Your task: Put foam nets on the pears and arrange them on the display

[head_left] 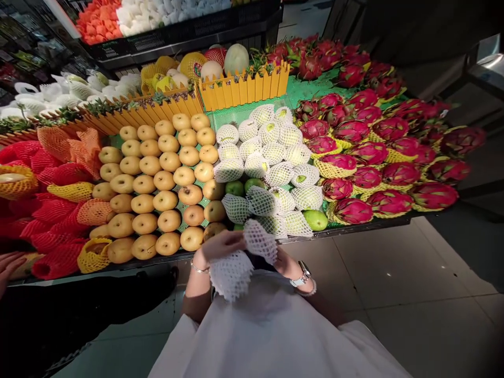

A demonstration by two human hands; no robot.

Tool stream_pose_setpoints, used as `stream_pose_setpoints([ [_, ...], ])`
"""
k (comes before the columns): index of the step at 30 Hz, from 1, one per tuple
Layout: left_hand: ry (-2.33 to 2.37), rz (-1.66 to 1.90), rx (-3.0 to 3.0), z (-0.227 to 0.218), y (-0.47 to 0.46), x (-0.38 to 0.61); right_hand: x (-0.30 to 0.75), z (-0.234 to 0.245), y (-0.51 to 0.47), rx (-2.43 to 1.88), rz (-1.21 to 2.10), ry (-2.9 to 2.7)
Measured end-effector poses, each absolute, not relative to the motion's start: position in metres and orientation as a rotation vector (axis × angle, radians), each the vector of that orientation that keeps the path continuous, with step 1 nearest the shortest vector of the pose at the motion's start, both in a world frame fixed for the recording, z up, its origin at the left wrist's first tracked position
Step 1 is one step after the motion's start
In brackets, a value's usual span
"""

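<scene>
My left hand point(224, 244) is closed, with its fingertips at the edge of a white foam fruit net point(260, 241). A second white foam net point(232, 275) hangs below that hand, against my white top. My right hand point(285, 262) is at the other side of the upper net, closed on it, its fingers mostly hidden. Whether a fruit is inside the upper net cannot be seen. Just beyond my hands lie green fruits in white foam nets point(271, 152). Among them are a bare green fruit point(315, 220) and a few more partly in shadow.
Rows of round yellow-brown pears point(165, 179) lie left of the netted fruits, and dragon fruits point(368, 152) lie right. Red foam-netted fruits point(59, 220) fill the far left. An orange picket fence point(246, 90) runs behind. Another person's hand point(10, 268) shows at the left edge.
</scene>
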State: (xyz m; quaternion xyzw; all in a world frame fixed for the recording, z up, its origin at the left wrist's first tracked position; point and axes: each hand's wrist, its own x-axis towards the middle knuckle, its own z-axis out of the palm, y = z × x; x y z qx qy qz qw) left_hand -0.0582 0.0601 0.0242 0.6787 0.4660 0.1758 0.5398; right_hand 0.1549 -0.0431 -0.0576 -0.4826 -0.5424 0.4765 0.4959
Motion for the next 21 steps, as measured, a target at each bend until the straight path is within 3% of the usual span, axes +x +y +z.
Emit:
stream_pose_setpoints([
  [6, 1.589, 1.184, 1.761, 0.026, 0.13, -0.111, 0.181, -0.087, -0.055, -1.276, 0.98, -1.181],
  [11, 1.95, 1.581, 1.901, 0.026, 0.145, -0.111, 0.188, -0.076, -0.057, -1.267, 0.898, -1.204],
  [13, 1.86, 1.646, 2.101, 0.022, 0.123, -0.094, 0.188, -0.069, -0.057, -1.262, 0.88, -1.24],
  [17, 1.057, 0.887, 2.764, 0.001, 0.067, -0.052, 0.193, -0.074, -0.061, -1.36, 0.768, -1.291],
  [21, 1.047, 0.274, 2.905, -0.025, 0.038, -0.029, 0.203, -0.09, -0.06, -1.661, 0.529, -1.443],
])
